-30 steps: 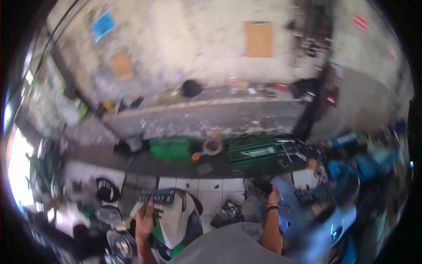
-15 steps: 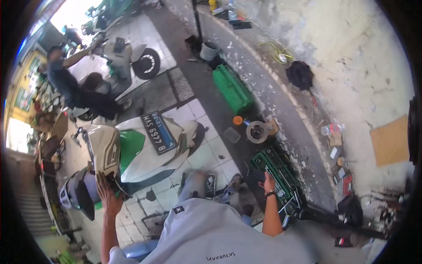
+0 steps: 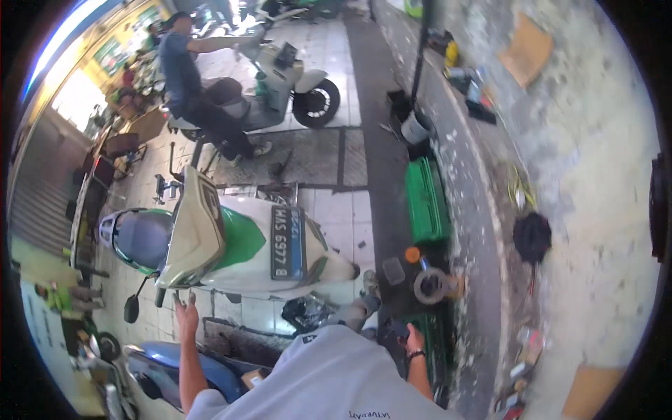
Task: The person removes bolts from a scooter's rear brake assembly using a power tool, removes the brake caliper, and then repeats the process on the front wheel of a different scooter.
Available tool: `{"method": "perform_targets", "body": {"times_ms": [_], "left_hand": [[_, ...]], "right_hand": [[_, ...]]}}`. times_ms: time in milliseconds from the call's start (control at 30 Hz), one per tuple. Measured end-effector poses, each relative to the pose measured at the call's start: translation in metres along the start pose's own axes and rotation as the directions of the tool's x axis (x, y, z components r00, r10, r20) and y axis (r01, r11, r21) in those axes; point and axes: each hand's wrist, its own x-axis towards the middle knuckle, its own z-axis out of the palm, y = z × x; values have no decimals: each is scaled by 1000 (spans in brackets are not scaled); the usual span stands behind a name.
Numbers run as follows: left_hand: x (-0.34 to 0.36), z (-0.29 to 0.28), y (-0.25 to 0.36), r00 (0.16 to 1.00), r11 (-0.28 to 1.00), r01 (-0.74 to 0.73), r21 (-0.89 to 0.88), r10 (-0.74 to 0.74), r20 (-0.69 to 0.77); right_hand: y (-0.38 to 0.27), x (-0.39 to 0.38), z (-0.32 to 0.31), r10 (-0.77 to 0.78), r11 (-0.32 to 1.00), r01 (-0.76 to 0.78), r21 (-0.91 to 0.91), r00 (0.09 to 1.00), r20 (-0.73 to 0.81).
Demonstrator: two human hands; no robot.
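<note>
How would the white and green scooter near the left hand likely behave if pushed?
The scooter is probably heavy, given its bulky body beside the left hand. Its long, narrow shape suggests it may tip if shoved sideways. The mirror juts out on a thin stalk, so it looks fairly fragile.
</note>
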Motion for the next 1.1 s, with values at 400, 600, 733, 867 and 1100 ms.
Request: {"method": "perform_targets", "body": {"times_ms": [400, 600, 733, 867, 1100], "left_hand": [[77, 117, 62, 806, 776, -82, -626, -318, -500], [80, 82, 54, 812, 636, 88, -767, -491, -314], [43, 101, 63, 761, 455, 174, -873, -625, -174], [-19, 223, 129, 475, 472, 272, -838, -824, -310], [-48, 481, 348, 574, -152, 389, -908, -732, 368]], "right_hand": [[-305, 110, 105, -32, 993, 59, -98, 965, 261], [-437, 152, 251, 135, 975, -38, -218, 883, 449], [-493, 175, 413, 307, 791, 123, -600, 767, 563], [-502, 196, 561, 456, 378, 556, -741, 584, 671], [-461, 140, 671, 925, 47, 863, -502, 151, 347]]}}
